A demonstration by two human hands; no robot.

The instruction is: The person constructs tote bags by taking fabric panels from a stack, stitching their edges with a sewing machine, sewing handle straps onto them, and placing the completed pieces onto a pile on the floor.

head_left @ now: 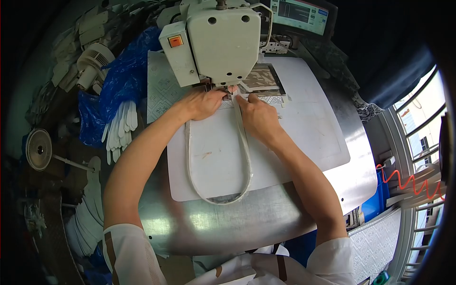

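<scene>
1. Head view, centre: a sewing machine (223,40) stands at the far side of a metal table (209,232), its needle area above a white sheet (304,133).
2. White strap (245,137): forms a long U on the sheet, both limbs running far toward the hands; its rounded bend crosses the sheet's near edge onto the metal.
3. Left hand (205,103): fingers curled inward, just left of the needle area and over the strap's left limb; the fingertips are partly hidden, so whether they pinch anything cannot be told.
4. Right hand (260,116): index finger extended to the strap's right limb near the needle, the other fingers folded; a pinch cannot be confirmed.
5. Far right of the hands: a dark-edged plate (275,72) lies on the sheet, and a lit monitor (301,16) stands beyond.
6. Left side: blue plastic (130,66) lies behind hanging white strips (122,126); two fans (39,149) stand farther left.
7. Right side: an orange coiled cord (415,186) hangs before a barred window (418,114).
</scene>
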